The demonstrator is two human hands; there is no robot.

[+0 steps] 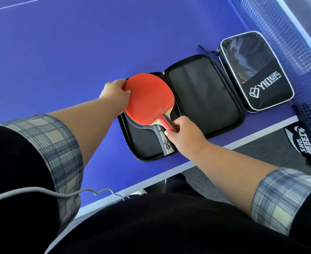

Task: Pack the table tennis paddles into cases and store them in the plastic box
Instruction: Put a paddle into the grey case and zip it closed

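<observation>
Red paddle [149,99] hovers face up over the left half of the open black case [204,99], held at both ends. The left hand [114,90] curls round the far edge of the blade, thumb on the rubber, and the right hand [184,132] pinches the handle's end. Directly beneath it a second paddle [166,145] already lies in that same half (only its grey handle and a sliver of dark blade show), so the red one sits stacked above it. The case's right half lies bare. Just beside it, to the right, rests a zipped case [257,70] with a clear window and white lettering. Both cases sit near the edge of the blue table [77,52]. The net [279,24] runs past the zipped case, and its black clamp [305,143] hangs off the table's edge. A grey cable [41,191] crosses the left sleeve.
</observation>
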